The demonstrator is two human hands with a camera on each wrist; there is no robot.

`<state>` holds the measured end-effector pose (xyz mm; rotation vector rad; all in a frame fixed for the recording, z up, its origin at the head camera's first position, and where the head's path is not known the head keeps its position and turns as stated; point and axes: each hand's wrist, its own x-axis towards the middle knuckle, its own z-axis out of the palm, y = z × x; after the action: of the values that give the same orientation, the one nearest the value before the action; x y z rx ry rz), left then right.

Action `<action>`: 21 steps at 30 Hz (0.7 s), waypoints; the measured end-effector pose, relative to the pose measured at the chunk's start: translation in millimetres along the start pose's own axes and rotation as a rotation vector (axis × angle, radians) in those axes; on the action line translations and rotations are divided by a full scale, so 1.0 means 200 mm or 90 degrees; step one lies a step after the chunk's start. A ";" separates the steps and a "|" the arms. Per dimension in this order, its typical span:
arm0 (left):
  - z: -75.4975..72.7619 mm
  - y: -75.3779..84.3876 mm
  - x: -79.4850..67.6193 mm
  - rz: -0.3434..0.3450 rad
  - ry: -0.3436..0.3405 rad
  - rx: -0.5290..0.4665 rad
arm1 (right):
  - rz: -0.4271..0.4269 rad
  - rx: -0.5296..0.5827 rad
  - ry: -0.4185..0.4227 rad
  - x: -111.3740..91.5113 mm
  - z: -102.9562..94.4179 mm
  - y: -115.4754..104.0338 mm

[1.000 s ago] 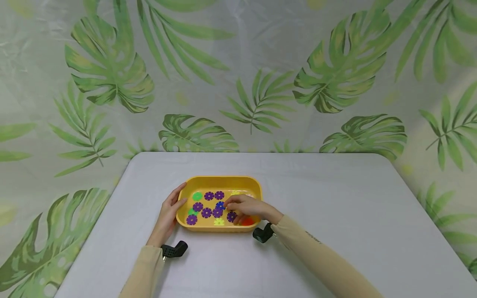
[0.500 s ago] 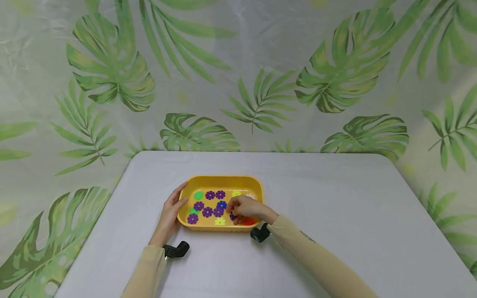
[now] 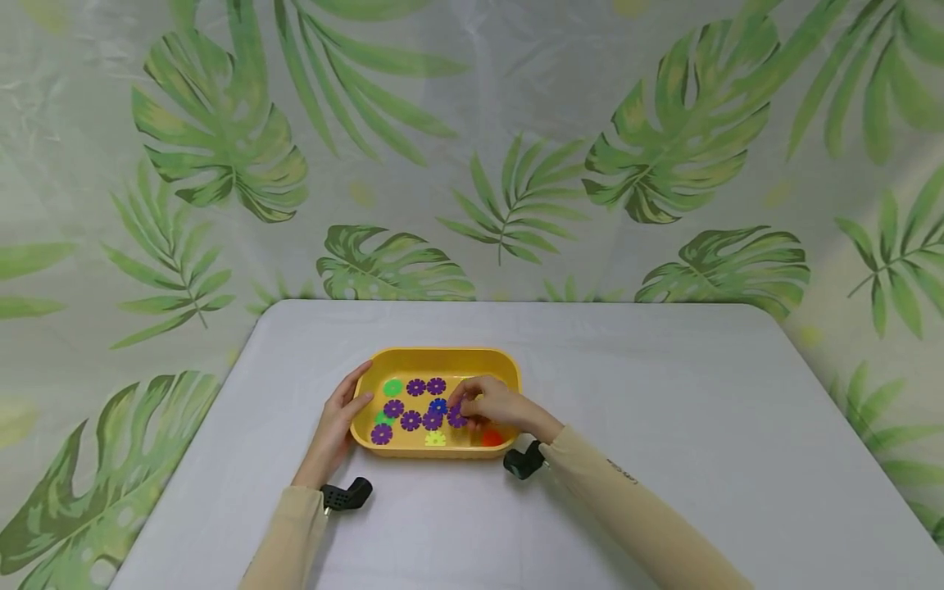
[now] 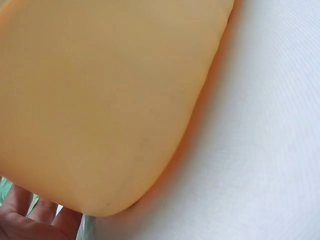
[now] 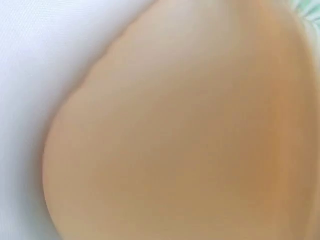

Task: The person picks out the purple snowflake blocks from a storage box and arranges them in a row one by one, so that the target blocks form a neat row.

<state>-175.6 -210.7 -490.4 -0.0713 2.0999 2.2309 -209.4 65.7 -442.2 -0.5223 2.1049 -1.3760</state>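
A yellow tray (image 3: 442, 449) holds several notched plastic discs, snowflake-like building pieces. My left hand (image 3: 335, 430) grips the tray's left end, thumb at the rim and fingers along the outside; in the left wrist view those fingers (image 4: 42, 217) show beside the tray wall (image 4: 100, 110). Over the right half of the tray, my right hand (image 3: 496, 404) pinches a purple disc (image 3: 456, 417) between thumb and fingers. Just left of it lie a blue disc (image 3: 438, 406) and another purple disc (image 3: 432, 420). In the right wrist view the tray wall (image 5: 160, 140) fills most of the picture, hiding the hand.
Inside the tray also lie green discs (image 3: 392, 388), a yellow disc (image 3: 435, 439), more purple discs (image 3: 416, 387) and a red piece (image 3: 492, 438). The tray stands on a white-covered table (image 3: 664, 410). A leaf-print cloth (image 3: 516, 164) hangs behind.
My right hand has drawn back from the blue disc, then picked up a purple disc near the red piece and raised it slightly. The left hand stays on the tray.
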 end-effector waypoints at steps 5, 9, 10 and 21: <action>-0.01 0.00 0.01 -0.021 0.007 0.009 | -0.032 0.032 0.022 -0.07 -0.12 -0.01; -0.01 0.00 0.01 -0.033 0.010 0.000 | -0.049 0.048 0.063 -0.13 -0.24 0.01; -0.01 0.00 0.02 -0.034 0.009 -0.003 | -0.049 0.050 0.075 -0.14 -0.27 0.02; -0.01 -0.01 0.01 -0.034 0.011 0.006 | 0.038 0.049 0.190 -0.26 -0.48 0.25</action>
<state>-178.2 -212.3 -491.8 -0.1452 2.0904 2.1986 -232.9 183.1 -445.1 -0.2320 2.2669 -1.5726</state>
